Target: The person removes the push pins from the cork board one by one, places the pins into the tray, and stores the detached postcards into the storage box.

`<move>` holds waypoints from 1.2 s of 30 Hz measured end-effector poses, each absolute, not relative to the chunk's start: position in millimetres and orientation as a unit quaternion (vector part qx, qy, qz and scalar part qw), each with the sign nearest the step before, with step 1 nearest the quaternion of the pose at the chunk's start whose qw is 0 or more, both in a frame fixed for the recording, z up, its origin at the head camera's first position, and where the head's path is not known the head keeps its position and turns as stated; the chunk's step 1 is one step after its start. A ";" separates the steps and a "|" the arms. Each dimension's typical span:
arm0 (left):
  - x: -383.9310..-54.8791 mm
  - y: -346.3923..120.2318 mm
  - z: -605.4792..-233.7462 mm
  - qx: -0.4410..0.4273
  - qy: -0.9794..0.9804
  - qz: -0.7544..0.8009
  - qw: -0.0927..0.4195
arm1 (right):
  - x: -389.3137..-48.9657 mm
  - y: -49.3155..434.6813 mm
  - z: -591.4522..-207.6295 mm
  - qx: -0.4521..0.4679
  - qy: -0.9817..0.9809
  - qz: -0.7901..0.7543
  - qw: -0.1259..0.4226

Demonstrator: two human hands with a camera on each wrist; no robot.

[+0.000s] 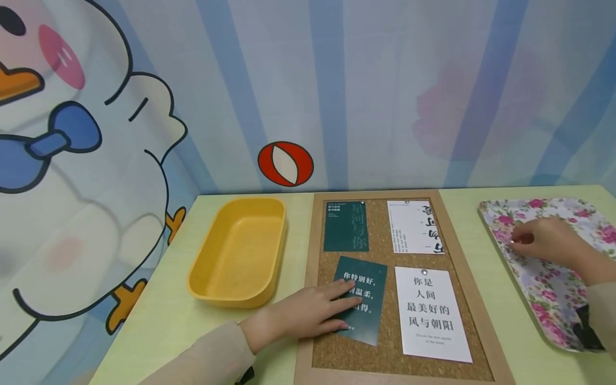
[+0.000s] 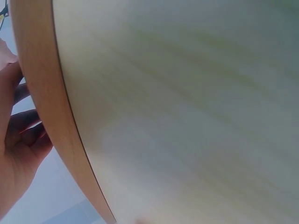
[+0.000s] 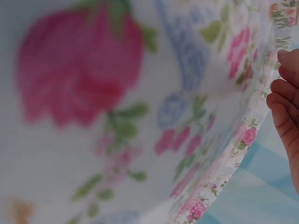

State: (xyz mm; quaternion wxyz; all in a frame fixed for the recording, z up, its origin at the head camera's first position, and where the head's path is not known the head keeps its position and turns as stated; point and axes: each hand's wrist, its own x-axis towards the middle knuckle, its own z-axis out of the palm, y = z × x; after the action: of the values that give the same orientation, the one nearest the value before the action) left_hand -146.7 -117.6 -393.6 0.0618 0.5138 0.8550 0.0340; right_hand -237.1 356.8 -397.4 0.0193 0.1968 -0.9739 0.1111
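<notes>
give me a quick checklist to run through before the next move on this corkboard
1. Tilted green card steadied: ok, the left hand rests on it.
2. That card straight: not ok, it sits askew on the corkboard.
3. That card pinned: not ok, no pin shows at its top edge, unlike the others.
4. Lower white card pinned: ok, a pin shows at its top.
5. Pin in the right hand: cannot tell, its fingers are curled over the floral tray.

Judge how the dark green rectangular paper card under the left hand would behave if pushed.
The dark green card would probably slide or pivot, since nothing visibly pins it down. Its flat, paper-like look suggests light weight and easy bending.
</notes>
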 end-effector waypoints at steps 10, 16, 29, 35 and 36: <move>-147.2 -117.4 -394.0 0.514 0.854 0.037 0.066 | -237.6 360.3 -400.0 0.218 -0.968 0.123 0.018; -147.2 -117.8 -394.2 0.514 0.855 0.035 0.067 | -239.9 358.6 -401.9 0.207 -0.971 0.117 0.010; -147.3 -118.7 -398.6 0.512 0.856 0.031 0.063 | -240.7 354.9 -402.1 0.193 -0.973 0.122 0.000; -146.3 -119.0 -399.4 0.516 0.854 0.028 0.055 | -240.7 354.7 -401.7 0.197 -0.973 0.121 0.000; -146.2 -119.0 -399.6 0.518 0.853 0.027 0.052 | -240.6 354.7 -401.7 0.197 -0.973 0.121 0.001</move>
State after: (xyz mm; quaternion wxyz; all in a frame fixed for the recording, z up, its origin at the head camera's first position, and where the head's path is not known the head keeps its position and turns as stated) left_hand -146.2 -119.0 -399.6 0.0521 0.5179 0.8534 0.0270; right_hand -240.6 354.7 -401.7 0.0008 0.1975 -0.9729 0.1206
